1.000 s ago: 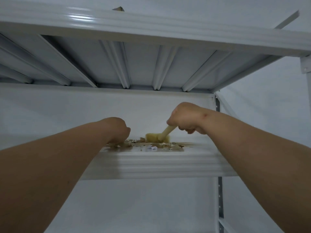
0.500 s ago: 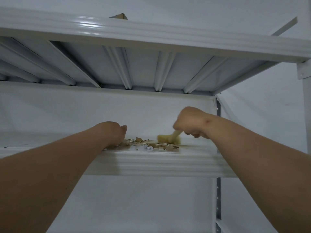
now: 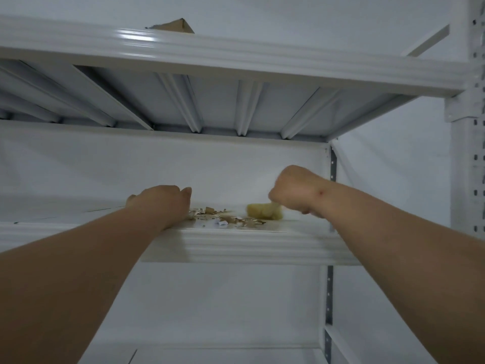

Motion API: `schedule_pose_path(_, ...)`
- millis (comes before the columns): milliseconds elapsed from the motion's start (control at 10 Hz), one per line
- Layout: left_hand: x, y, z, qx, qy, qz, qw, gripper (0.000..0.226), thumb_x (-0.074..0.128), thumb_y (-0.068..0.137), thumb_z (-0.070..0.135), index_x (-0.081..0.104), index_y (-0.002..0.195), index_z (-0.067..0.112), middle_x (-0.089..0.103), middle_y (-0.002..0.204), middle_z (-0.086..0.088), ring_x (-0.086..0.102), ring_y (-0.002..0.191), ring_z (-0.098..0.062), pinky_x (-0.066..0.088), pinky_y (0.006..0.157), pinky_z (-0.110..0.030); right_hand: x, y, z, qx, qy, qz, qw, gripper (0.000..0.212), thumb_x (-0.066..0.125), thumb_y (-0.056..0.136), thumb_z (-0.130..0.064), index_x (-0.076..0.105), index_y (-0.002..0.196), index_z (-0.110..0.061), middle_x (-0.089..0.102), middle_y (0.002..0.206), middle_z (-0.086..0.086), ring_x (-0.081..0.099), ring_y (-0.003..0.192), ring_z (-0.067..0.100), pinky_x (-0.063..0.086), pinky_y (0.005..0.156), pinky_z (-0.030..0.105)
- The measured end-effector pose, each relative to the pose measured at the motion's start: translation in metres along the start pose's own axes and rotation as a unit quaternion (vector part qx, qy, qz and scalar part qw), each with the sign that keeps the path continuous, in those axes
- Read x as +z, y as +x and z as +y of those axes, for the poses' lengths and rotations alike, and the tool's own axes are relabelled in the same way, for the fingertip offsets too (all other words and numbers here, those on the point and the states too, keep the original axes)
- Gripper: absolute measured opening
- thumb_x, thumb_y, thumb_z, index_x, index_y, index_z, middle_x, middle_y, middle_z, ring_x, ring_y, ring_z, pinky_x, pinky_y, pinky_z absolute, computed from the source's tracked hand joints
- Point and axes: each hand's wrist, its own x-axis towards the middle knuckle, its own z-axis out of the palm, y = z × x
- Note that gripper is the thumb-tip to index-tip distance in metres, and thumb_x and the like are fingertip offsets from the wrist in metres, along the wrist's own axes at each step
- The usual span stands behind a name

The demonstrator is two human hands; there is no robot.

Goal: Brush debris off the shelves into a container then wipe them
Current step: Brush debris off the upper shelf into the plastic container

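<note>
A white metal shelf (image 3: pixel 249 245) at chest height carries a small pile of brown and white debris (image 3: pixel 223 218) near its front edge. My right hand (image 3: pixel 294 193) grips a brush with pale yellow bristles (image 3: pixel 263 210); the bristles rest on the shelf just right of the pile. The handle is hidden inside my fist. My left hand (image 3: pixel 160 203) rests on the shelf at the left end of the debris, thumb up. Its fingers are hidden behind the hand, so what it holds, if anything, is not visible. No container shows.
An upper shelf (image 3: pixel 236 59) with ribbed underside hangs close above, and a cardboard corner (image 3: pixel 175 26) pokes over its edge. A perforated upright post (image 3: pixel 469 179) stands at the right. A lower shelf (image 3: pixel 223 355) lies below. A white wall is behind.
My right hand has drawn the brush to the right, away from the debris pile. My left hand has stayed at the left end of the pile.
</note>
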Motion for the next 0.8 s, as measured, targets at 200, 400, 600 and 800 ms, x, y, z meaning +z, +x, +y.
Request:
schedule_pose_path(200,-0.007,-0.007,-0.005,0.016,-0.065,0.015,0.998,0.048,0.013,0.1,0.04,0.05,0.105,0.009,0.055,0.111,-0.014,0.051,0.106,-0.032,0.039,0.1,-0.047,-0.002,-0.008,-0.021,0.011,0.028,0.056,0.998,0.02,0.047,0.094,-0.011,0.061,0.086,-0.001,0.051,0.077,0.005,0.048,0.067,0.02,0.037,0.055,0.027)
schedule_pose_path(400,-0.018,-0.024,-0.022,0.033,-0.036,0.027,0.998,0.034,0.022,0.099,0.036,0.048,0.106,0.016,0.047,0.105,-0.006,0.044,0.102,-0.027,0.035,0.096,-0.045,-0.008,-0.035,-0.019,0.142,-0.03,0.012,0.989,0.032,0.042,0.093,-0.006,0.041,0.062,-0.01,0.043,0.069,0.004,0.04,0.06,0.016,0.037,0.058,0.026)
schedule_pose_path(600,-0.021,-0.028,-0.043,0.045,-0.029,-0.03,0.998,0.044,0.019,0.099,0.038,0.047,0.122,0.013,0.049,0.128,-0.014,0.044,0.117,-0.033,0.035,0.104,-0.046,0.005,-0.041,-0.067,0.062,0.041,0.054,0.996,0.031,0.052,0.091,-0.009,0.039,0.063,-0.013,0.049,0.071,0.006,0.04,0.057,0.017,0.037,0.053,0.027)
schedule_pose_path(800,-0.031,-0.045,-0.046,0.078,-0.07,-0.025,0.994,0.04,0.017,0.105,0.021,0.039,0.135,0.005,0.043,0.137,-0.018,0.04,0.125,-0.036,0.032,0.107,-0.042,-0.018,-0.047,-0.045,0.107,0.003,0.11,0.988,0.032,0.049,0.092,-0.012,0.038,0.062,-0.015,0.044,0.069,0.004,0.037,0.056,0.017,0.034,0.053,0.027)
